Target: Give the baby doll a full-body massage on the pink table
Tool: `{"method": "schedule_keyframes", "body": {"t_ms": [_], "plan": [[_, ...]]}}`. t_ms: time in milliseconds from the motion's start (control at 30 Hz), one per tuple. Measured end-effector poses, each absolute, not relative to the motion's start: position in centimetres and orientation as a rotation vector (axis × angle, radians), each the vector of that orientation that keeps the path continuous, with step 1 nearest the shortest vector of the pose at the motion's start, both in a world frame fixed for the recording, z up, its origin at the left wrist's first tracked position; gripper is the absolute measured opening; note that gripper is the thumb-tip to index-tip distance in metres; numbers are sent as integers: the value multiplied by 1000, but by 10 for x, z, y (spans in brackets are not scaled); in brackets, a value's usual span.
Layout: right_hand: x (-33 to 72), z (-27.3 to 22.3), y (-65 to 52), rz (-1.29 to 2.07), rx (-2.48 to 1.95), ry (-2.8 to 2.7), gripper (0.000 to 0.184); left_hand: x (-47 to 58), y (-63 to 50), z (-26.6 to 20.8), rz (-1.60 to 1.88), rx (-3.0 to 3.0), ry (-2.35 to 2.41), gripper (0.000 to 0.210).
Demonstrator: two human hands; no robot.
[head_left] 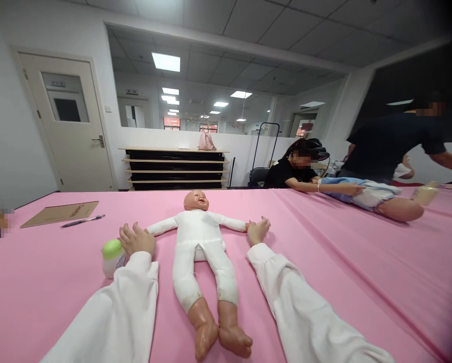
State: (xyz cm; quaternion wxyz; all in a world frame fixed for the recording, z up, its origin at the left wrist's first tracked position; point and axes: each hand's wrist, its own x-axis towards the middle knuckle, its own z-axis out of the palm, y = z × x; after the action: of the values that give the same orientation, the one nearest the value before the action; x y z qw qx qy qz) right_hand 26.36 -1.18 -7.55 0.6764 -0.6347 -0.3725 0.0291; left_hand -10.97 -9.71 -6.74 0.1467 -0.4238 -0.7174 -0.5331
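Spreading the arms of the doll (pixel 198 231) out to both sides looks like the step in hand. Doll is lying face up on the pink tabletop (pixel 74 312), directly between the two forearms, head pointing away, bare feet pointing toward the wearer.

Left hand (pixel 137 239) is sitting at the end of one doll arm, fingers half open and bending upward; can't tell if it's gripping the doll's hand or only touching it. Right hand (pixel 258 231) is meeting the other doll hand on its thumb side, fingers partly open and spreading — again can't tell how firm the hold is.

Next move, my read: it's calling for a light, even pinch on both sides, with the arms moving together so the torso isn't twisting.

Watch the green-lidded jar (pixel 111 259) — it's standing right beside the left hand, so a wide swing is risking a knock. Notebook (pixel 59 214) and pen (pixel 82 221) are lying farther out on that side. Off to the right, a seated co-worker (pixel 286 174) is handling another doll (pixel 401 208).
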Motion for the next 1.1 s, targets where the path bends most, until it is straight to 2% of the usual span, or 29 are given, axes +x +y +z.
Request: {"method": "schedule_keyframes", "body": {"t_ms": [167,300,400,500,667,833,900,1000,1100], "plan": [[229,-57,-21,-62,-1483,-1188,44,-118,-94,-75,-1779,-1052,-2245,34],[178,-17,-18,41,-1303,-1540,36,-125,-91,-74,-1827,-1050,-2460,26],[117,16,-18,227,-1142,-1849,27,-127,-91,-70,-1786,-1115,-2514,32],[46,33,-28,296,-932,-2343,30,-128,-92,-66,-1827,-1271,-2439,42],[-37,12,-47,334,-782,-2443,31,-128,-91,-66,-2097,-1462,-1984,51],[-43,-27,-40,630,-723,-2364,30,-128,-85,-71,-2534,-1220,-2018,60],[-38,-36,-37,752,-666,-2268,26,-128,-84,-71,-2652,-1097,-2141,53],[-32,-41,-39,815,-681,-2171,24,-128,-85,-70,-2637,-1130,-2287,35],[-30,-39,-45,804,-728,-2104,22,-127,-87,-70,-2595,-1216,-2316,35]]}}
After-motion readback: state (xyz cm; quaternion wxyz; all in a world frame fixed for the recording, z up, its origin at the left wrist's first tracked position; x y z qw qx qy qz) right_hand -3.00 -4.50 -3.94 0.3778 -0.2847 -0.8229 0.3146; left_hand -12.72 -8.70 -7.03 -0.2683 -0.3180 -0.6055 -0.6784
